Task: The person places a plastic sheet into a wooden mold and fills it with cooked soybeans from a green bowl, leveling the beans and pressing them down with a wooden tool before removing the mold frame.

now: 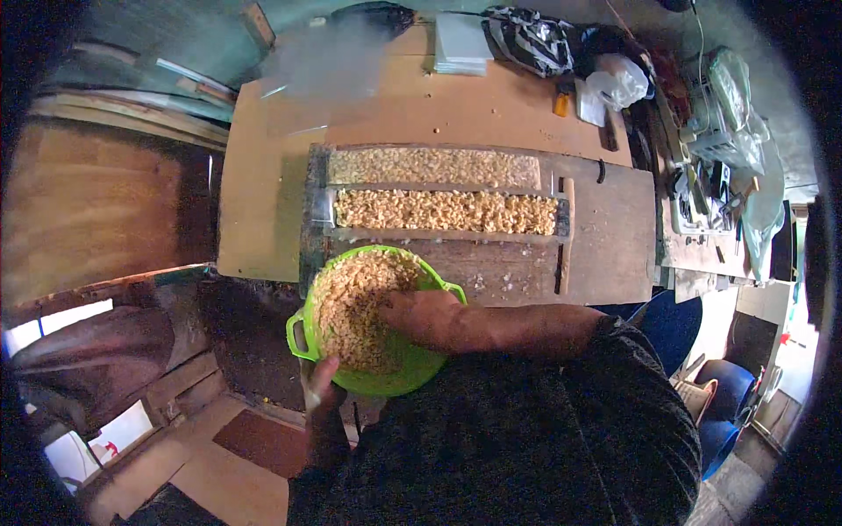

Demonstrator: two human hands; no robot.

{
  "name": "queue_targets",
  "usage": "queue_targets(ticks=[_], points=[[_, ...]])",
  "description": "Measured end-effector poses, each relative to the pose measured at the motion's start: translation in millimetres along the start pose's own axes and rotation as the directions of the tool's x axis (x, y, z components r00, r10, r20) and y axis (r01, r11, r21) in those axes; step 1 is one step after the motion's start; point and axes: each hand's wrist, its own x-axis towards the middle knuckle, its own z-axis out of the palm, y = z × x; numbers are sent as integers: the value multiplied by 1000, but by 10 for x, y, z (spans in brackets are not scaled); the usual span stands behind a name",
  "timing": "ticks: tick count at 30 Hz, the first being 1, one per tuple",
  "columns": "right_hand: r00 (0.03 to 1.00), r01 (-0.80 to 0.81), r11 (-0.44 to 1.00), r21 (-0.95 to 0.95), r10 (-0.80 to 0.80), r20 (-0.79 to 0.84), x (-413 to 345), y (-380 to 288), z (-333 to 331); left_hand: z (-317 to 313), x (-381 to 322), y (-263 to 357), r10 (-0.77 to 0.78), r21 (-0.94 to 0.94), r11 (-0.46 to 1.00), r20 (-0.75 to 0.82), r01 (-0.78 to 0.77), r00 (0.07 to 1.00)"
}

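My left hand grips the near-left side of a bright green plastic basin, its thumb at the rim. Inside is a heap of small golden pieces that look like puffed grain. My right hand reaches down into the heap, its fingertips hidden. Beyond the basin lies a long wooden frame. One straight strip of the same pieces fills its channel, with clear plastic film showing at the left end. Behind it lies a paler, flatter strip, apparently under film.
Crumbs dot the wooden board. At the table's back are a stack of clear sheets, a striped plastic bag and an orange object. A tool-filled tray stands right; blue barrels are below.
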Motion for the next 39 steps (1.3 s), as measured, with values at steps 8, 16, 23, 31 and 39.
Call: queue_targets(ticks=[8, 16, 23, 31, 39], points=[[994, -81, 996, -37, 84, 65, 348, 13, 273, 24, 68, 96, 26, -129, 991, -36, -31, 999], [788, 142, 948, 283, 65, -612, -98, 219, -287, 7, 91, 342, 134, -143, 981, 2, -133, 991], [596, -290, 898, 330, 439, -672, -433, 1033, -597, -267, -10, 552, 104, -98, 989, -107, -115, 989], [536, -228, 908, 350, 418, -734, -92, 913, -733, -763, 87, 761, 175, -237, 955, -34, -178, 984], [534, -329, 886, 327, 460, -709, 101, 841, -789, -1231, 326, 1033, 398, -166, 902, -37, -398, 917]])
